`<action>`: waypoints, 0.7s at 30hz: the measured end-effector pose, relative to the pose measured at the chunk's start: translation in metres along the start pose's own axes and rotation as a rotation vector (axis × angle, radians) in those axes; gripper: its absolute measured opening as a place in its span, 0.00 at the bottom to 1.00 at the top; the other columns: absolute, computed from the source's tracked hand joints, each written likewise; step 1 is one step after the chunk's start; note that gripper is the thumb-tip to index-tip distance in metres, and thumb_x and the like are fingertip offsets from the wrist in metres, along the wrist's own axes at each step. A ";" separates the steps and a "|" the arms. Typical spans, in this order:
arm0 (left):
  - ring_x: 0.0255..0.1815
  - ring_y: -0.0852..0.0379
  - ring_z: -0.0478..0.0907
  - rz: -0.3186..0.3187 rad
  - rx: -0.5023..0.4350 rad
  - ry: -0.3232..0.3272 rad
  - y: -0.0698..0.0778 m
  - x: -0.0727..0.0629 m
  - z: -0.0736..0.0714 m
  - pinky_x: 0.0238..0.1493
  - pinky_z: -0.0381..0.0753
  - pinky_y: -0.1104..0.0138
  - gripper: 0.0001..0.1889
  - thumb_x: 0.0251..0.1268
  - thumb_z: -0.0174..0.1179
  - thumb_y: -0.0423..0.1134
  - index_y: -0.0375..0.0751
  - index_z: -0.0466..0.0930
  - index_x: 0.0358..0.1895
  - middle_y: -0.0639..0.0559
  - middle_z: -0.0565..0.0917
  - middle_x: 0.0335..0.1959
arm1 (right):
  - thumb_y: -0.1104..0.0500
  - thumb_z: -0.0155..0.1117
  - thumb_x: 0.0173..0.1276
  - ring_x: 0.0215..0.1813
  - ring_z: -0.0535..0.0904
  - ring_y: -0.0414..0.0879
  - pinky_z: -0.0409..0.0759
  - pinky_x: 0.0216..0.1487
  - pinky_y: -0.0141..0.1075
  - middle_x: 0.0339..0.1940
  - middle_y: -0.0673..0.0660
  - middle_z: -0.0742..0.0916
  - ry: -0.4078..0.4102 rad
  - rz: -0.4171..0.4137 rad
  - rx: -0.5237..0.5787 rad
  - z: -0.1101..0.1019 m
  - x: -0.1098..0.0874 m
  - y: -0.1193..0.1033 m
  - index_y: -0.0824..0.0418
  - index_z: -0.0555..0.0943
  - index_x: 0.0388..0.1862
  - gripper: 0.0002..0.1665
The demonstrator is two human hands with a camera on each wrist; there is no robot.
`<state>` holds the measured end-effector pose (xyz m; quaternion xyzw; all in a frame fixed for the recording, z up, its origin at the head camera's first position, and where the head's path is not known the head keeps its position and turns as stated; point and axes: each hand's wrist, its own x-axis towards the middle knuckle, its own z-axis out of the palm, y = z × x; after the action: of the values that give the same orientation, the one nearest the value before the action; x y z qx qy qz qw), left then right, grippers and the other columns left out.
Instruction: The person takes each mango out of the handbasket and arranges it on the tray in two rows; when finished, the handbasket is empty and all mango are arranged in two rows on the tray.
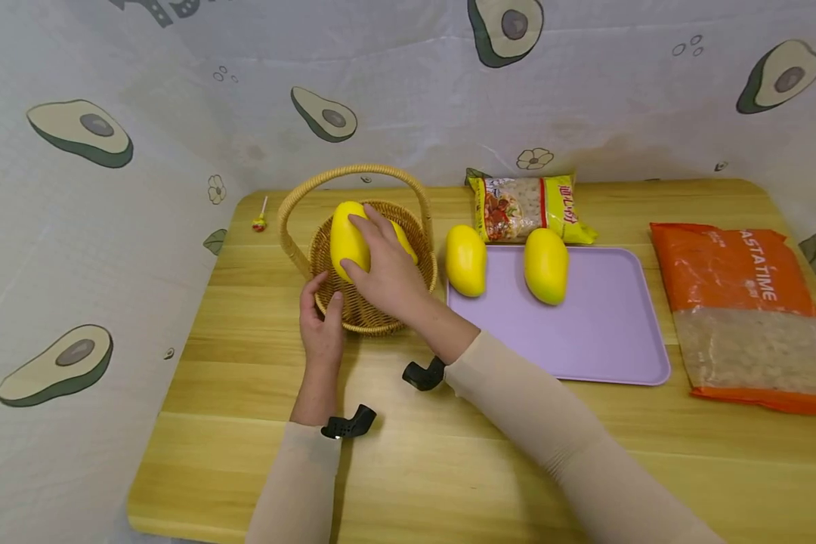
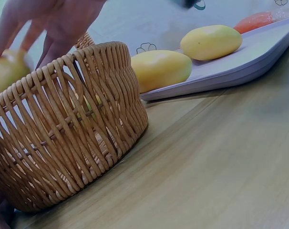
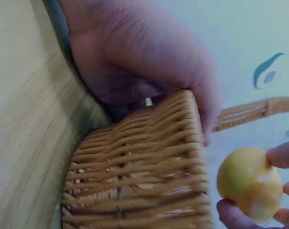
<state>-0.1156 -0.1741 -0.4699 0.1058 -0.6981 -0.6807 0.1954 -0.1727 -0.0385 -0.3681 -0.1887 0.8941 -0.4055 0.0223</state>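
My right hand (image 1: 391, 264) grips a yellow mango (image 1: 347, 238) over the wicker basket (image 1: 360, 310), thumb and fingers on either side of it. In the right wrist view the mango (image 3: 249, 183) shows between the fingertips, beyond the basket rim. My left hand (image 1: 322, 325) holds the near left side of the basket, its thumb hooked over the rim (image 3: 190, 109). Another mango (image 1: 405, 240) lies in the basket, partly hidden by my right hand. Two more mangoes rest on the lilac tray (image 1: 598, 340), one at its left edge (image 1: 466, 261), the other (image 1: 546, 266) further right.
Behind the tray lies a yellow bag of dry food (image 1: 527, 209). An orange and clear pasta bag (image 1: 755, 317) lies right of the tray. A lollipop (image 1: 259, 224) is at the back left. The basket's tall handle (image 1: 353, 172) arches over it, and a patterned curtain (image 1: 408, 98) hangs behind.
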 end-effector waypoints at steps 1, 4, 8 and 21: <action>0.79 0.53 0.58 -0.003 0.007 0.001 0.000 0.000 0.000 0.80 0.53 0.55 0.21 0.73 0.55 0.33 0.37 0.72 0.67 0.45 0.69 0.73 | 0.50 0.65 0.74 0.80 0.64 0.53 0.77 0.68 0.50 0.86 0.51 0.56 -0.010 -0.010 -0.004 -0.004 -0.004 0.000 0.53 0.61 0.81 0.41; 0.79 0.53 0.58 -0.014 0.018 -0.001 0.001 -0.001 0.000 0.80 0.53 0.54 0.22 0.73 0.55 0.33 0.38 0.72 0.68 0.46 0.69 0.74 | 0.50 0.65 0.73 0.76 0.71 0.53 0.82 0.61 0.49 0.86 0.48 0.55 -0.048 -0.033 -0.026 -0.015 -0.017 0.001 0.51 0.61 0.82 0.42; 0.78 0.48 0.61 -0.027 0.001 -0.012 0.002 0.000 0.000 0.77 0.58 0.53 0.23 0.73 0.55 0.32 0.36 0.71 0.69 0.45 0.68 0.74 | 0.52 0.66 0.72 0.72 0.75 0.53 0.85 0.52 0.48 0.86 0.47 0.56 -0.100 -0.072 -0.060 -0.031 -0.035 0.007 0.51 0.61 0.81 0.42; 0.78 0.53 0.60 0.000 -0.030 -0.026 0.000 0.001 -0.001 0.79 0.54 0.56 0.22 0.73 0.54 0.31 0.31 0.69 0.68 0.44 0.68 0.74 | 0.57 0.69 0.71 0.53 0.83 0.52 0.85 0.47 0.45 0.86 0.49 0.55 -0.150 -0.063 -0.001 -0.079 -0.095 0.044 0.47 0.59 0.82 0.45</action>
<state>-0.1157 -0.1753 -0.4700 0.0941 -0.6903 -0.6923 0.1880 -0.1140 0.0778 -0.3583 -0.2465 0.8838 -0.3903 0.0762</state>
